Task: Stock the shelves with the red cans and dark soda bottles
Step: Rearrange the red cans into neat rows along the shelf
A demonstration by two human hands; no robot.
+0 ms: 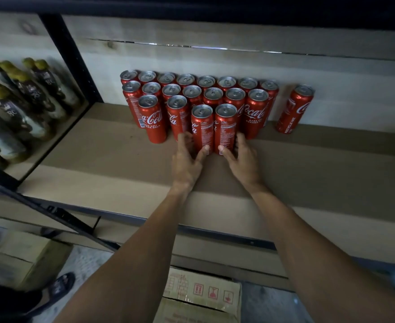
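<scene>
Twenty red cans (193, 96) in all on the shelf (98, 159): nineteen tops countable in the packed block, plus one lone can (294, 109) standing apart to the right by the back wall. Block rows: eight at the back, seven next, four at the front. Back-row cans show tops only, bodies hidden by the rows ahead.

Dark bottles (17, 99) with yellow-green caps sit in the next bay left of the black post (70, 59). They are blurred and cut off by the frame edge, so the count is unclear and the labels are unreadable.

Two front cans stand side by side, touching, upright. The left grip (187, 164) holds the left front can (202, 127), thumb on its lower front, fingers wrapped round its left side. The right grip (240, 159) holds the right front can (225, 127), thumb on its lower front, fingers round its right side. Fingertips are mostly hidden behind the cans. Both forearms reach in over the shelf edge.

Below the shelf is one cardboard box (203, 297) with red handling symbols, its lower part cut off. One sandal (61, 284) shows at bottom left, blurred.
</scene>
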